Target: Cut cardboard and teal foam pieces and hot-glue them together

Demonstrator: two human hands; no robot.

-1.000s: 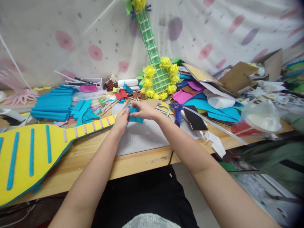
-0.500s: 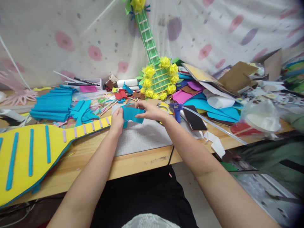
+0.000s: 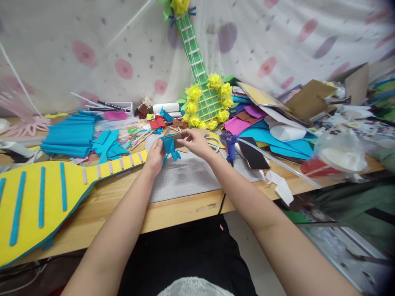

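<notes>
My left hand (image 3: 155, 157) is closed around a strip of blue crepe paper (image 3: 170, 149), beside the narrow end of a yellow cardboard guitar (image 3: 77, 174). The paper hangs crumpled beneath a brown cardboard edge (image 3: 179, 142); whether that edge belongs to the guitar's neck is hidden by the hand. Thumb and fingers of my right hand (image 3: 196, 142) pinch at the cardboard's right end. The guitar carries blue strips on its body and pale purple ones along its neck. Under both hands lies a grey cutting mat (image 3: 185, 181).
A green paper guitar with yellow flowers (image 3: 200, 82) leans at the back. To the right are a blue glue gun (image 3: 230, 146), a phone (image 3: 253, 153) and a plastic-wrapped cup (image 3: 336, 154). Folded blue crepe paper (image 3: 69, 137) and scraps lie left.
The blue crepe paper, stretched between both hands before, now droops loose from the left hand. My right hand has let it go and shifted slightly right and up, onto the brown cardboard.
</notes>
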